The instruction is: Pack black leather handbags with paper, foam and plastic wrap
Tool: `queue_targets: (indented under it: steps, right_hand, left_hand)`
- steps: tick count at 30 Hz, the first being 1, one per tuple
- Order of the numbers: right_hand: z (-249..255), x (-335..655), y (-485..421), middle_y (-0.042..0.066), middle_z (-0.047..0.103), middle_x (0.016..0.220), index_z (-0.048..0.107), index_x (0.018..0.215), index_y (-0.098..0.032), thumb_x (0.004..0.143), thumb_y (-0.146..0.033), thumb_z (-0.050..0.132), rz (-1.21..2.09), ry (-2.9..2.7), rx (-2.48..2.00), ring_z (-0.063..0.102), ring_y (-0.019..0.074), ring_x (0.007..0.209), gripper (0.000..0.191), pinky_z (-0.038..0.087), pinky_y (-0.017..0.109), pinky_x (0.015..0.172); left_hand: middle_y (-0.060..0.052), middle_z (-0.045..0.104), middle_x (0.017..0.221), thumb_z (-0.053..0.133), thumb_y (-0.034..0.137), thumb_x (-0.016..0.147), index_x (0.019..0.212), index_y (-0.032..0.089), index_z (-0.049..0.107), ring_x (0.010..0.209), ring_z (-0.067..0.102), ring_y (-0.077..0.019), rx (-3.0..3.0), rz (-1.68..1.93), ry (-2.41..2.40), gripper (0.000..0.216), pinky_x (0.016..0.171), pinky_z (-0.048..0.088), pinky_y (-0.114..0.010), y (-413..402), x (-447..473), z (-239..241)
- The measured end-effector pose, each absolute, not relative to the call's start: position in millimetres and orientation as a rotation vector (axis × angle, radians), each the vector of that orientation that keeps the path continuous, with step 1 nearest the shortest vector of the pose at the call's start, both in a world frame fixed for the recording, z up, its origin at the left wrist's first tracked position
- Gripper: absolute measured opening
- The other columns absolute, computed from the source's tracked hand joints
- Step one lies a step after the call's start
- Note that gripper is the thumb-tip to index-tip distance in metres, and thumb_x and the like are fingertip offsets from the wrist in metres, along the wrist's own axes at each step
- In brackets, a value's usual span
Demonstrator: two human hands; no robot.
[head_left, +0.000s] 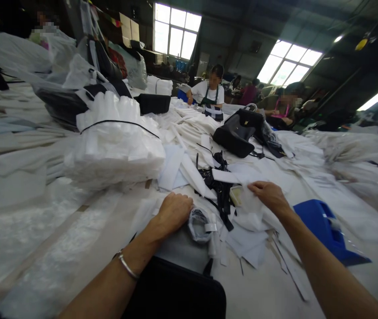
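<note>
My left hand (pixel 174 212) is closed, its fingers curled beside a loop wrapped in clear film and white foam (pixel 199 226). What lies inside those fingers is hidden. Below it, a black bag (pixel 178 290) lies at the near edge of the table, a grey panel at its top. To the right, my right hand (pixel 269 195) pinches the upper edge of a thin white foam sheet (pixel 250 210). A small pale yellow container (pixel 235 196) sits just left of that sheet. Black straps (pixel 222 190) lie tangled between my hands.
A bundle of white foam sheets (pixel 115 150) tied with a black cord stands at left. A blue plastic jug-like container (pixel 325 230) lies at right. Farther back are a black bag (pixel 238 130) and heaps of white sheets. A person (pixel 213 91) works across the table.
</note>
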State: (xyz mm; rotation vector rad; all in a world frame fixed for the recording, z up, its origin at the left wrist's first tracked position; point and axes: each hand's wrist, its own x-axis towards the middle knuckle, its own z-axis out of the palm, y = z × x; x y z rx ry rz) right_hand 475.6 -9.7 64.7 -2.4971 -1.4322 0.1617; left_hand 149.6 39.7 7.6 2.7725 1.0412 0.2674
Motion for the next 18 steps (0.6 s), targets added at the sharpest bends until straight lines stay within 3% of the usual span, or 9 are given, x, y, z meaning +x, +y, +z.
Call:
queue_targets:
  steps: [5,8,10,13,15,16,18]
  right_hand:
    - [121,477,-33,0.005,0.072,0.066,0.076,0.084,-0.019,0.076,-0.052,0.064,0.077,-1.156,-2.327,0.066,0.0225,0.068,0.037,0.047,0.031,0.063]
    - [141,448,-44,0.003,0.07,0.065,0.073,0.086,-0.017,0.069,-0.045,0.074,0.393,-0.93,-1.871,0.063,0.017,0.058,0.032,0.05,0.027,0.055]
    - [144,412,-49,0.001,0.071,0.07,0.071,0.086,-0.018,0.062,-0.038,0.082,0.659,-0.818,-1.579,0.062,0.0132,0.057,0.033,0.051,0.022,0.053]
    - [137,346,-54,0.001,0.074,0.084,0.069,0.095,-0.02,0.055,-0.026,0.089,0.926,-0.705,-1.345,0.065,0.0104,0.063,0.045,0.055,0.018,0.058]
    - [130,308,-57,0.002,0.074,0.092,0.067,0.105,-0.021,0.056,-0.023,0.09,1.003,-0.683,-1.26,0.068,0.0116,0.072,0.054,0.057,0.018,0.063]
    - [127,293,-59,0.002,0.074,0.093,0.065,0.108,-0.022,0.057,-0.022,0.09,1.018,-0.677,-1.226,0.069,0.0123,0.075,0.056,0.058,0.019,0.066]
    - [122,277,-61,0.001,0.073,0.091,0.064,0.112,-0.022,0.061,-0.023,0.089,1.005,-0.658,-1.175,0.069,0.0127,0.077,0.057,0.059,0.02,0.068]
  left_hand:
    - [-0.01,0.071,0.088,0.054,0.02,0.092,0.086,0.015,0.068,0.085,0.068,-0.0266,2.686,0.461,1.026,0.016,0.078,0.05,-0.039,38,147,15]
    - [-0.008,0.068,0.098,0.054,0.023,0.094,0.097,0.016,0.067,0.093,0.064,-0.021,2.32,0.961,0.908,0.015,0.085,0.049,-0.034,31,143,31]
    - [-0.006,0.066,0.098,0.058,0.027,0.093,0.105,0.018,0.065,0.088,0.063,-0.0168,1.947,1.166,0.7,0.017,0.082,0.049,-0.029,23,139,43]
    - [-0.005,0.064,0.11,0.074,0.028,0.079,0.134,0.026,0.05,0.081,0.063,-0.0133,1.583,0.959,0.384,0.061,0.068,0.05,-0.023,9,136,53]
    - [-0.006,0.061,0.119,0.082,0.025,0.069,0.143,0.03,0.039,0.077,0.062,-0.0115,1.466,0.781,0.266,0.085,0.062,0.048,-0.021,4,136,54]
    - [-0.006,0.062,0.116,0.081,0.025,0.069,0.139,0.027,0.044,0.073,0.061,-0.0103,1.443,0.736,0.251,0.08,0.06,0.047,-0.02,3,137,53]
    - [-0.003,0.066,0.093,0.071,0.032,0.08,0.116,0.018,0.06,0.063,0.056,-0.008,1.448,0.695,0.273,0.041,0.057,0.043,-0.019,3,137,50]
